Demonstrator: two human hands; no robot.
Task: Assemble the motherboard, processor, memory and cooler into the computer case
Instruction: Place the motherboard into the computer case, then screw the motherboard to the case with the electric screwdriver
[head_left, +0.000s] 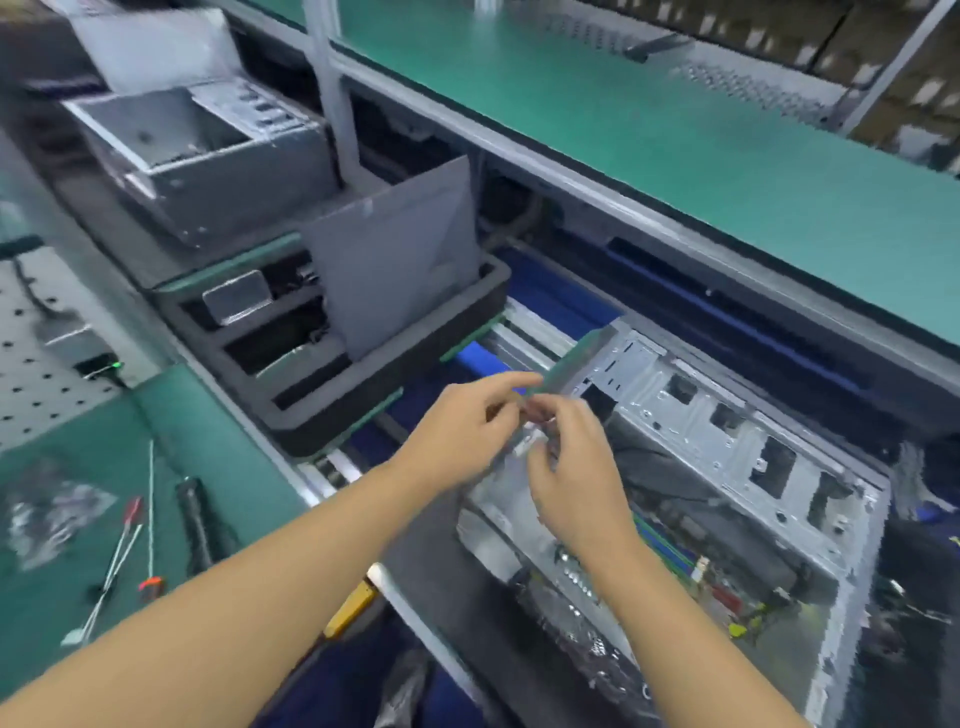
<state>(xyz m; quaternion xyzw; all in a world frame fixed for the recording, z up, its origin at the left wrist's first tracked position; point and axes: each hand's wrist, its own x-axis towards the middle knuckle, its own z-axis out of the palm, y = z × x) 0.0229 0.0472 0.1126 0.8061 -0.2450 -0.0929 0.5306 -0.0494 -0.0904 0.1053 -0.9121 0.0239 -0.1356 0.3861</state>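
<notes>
Above the case (723, 437) edge, memory stick (572, 359).

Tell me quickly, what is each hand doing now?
Left hand: pinches the memory stick over the computer case.
Right hand: grips the near end of the same stick.

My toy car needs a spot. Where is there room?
The top green shelf is mostly bare. So is the green mat between screwdrivers and black tray. Crowded: the tray, and the computer case, above which left hand and right hand hold a memory stick.
</notes>
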